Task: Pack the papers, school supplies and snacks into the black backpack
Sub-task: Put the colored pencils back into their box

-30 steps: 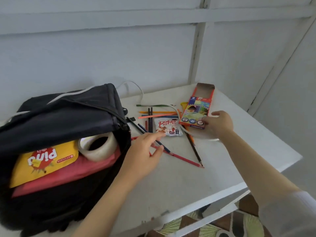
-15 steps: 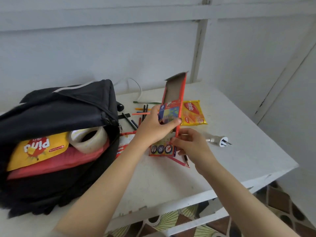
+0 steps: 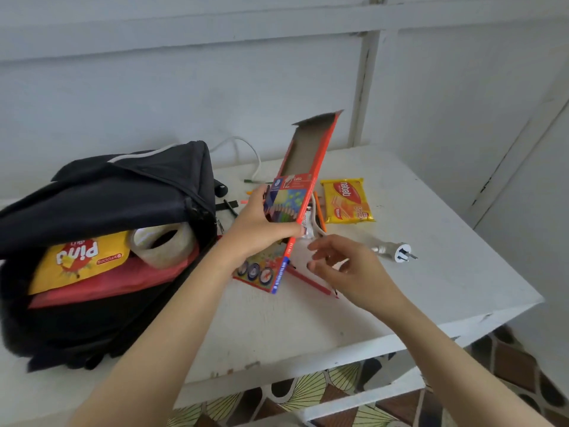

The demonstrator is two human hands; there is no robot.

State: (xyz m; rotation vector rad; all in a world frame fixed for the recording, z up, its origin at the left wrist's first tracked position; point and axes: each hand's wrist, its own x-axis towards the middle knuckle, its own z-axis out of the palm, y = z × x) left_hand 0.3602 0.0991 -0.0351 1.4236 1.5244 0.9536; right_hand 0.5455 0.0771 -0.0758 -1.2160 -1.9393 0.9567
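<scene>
The black backpack [image 3: 101, 192] lies open on the left of the white table [image 3: 431, 291]. Inside it I see a yellow snack bag [image 3: 77, 260], a tape roll [image 3: 163, 245] and a red folder [image 3: 117, 285]. My left hand [image 3: 261, 226] grips the red pencil box [image 3: 295, 198], standing it upright with its top flap open. My right hand [image 3: 345, 269] hovers open just right of the box, above a red pencil [image 3: 311, 285]. Loose coloured pencils [image 3: 320, 215] lie behind the box, mostly hidden. A yellow wafer packet [image 3: 348, 200] lies beyond.
A white plug [image 3: 397, 251] with its cable [image 3: 246, 152] lies on the table's right half. A white wall rises right behind the table. The table's front edge is close to my arms, with patterned floor tiles [image 3: 308, 392] below.
My right hand brought the pencil box from the far side toward me, my left hand took hold of it and stood it up. My right hand has let go.
</scene>
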